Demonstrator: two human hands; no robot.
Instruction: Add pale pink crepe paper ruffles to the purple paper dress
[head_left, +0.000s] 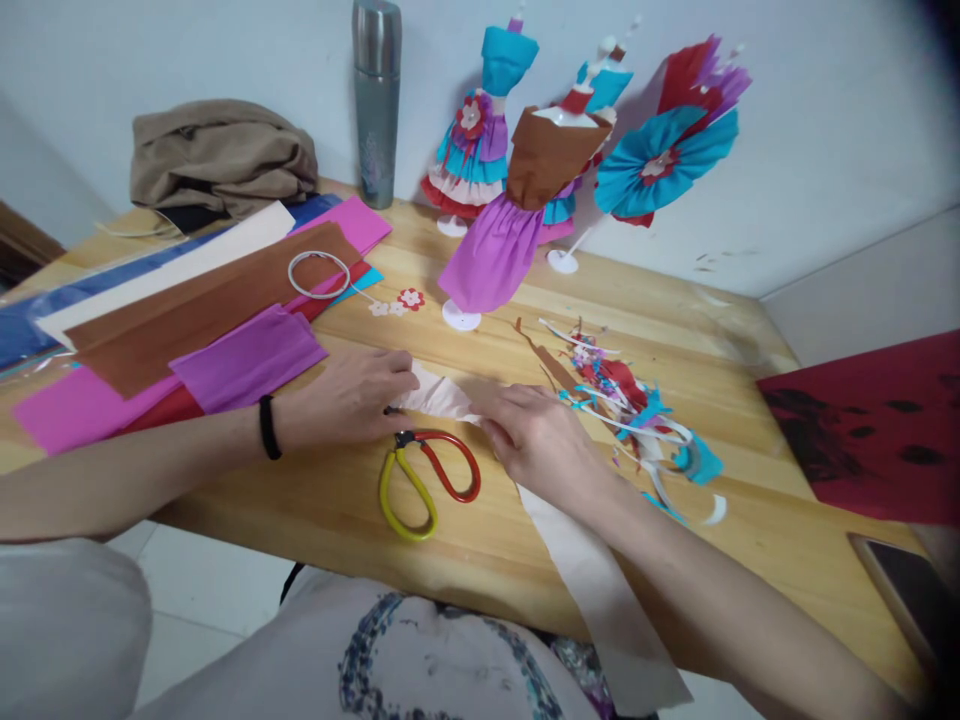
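A long pale pink paper strip [600,580] runs from between my hands, under my right forearm and over the table's front edge. Its near section is crinkled. My left hand [367,395] is closed on the strip's left end, fingers bent. Pinched fingers of my right hand [536,435] hold the same strip a short way to the right. Scissors [427,480] with one yellow and one red handle lie just below, their blades hidden under my left hand.
Coloured paper sheets [210,310] and a wire coil [319,275] lie left. Behind stand a flask [377,110] and paper-dressed forms [495,250]. Paper scraps [630,400] lie right of my right hand; a phone [900,590] rests at the right edge.
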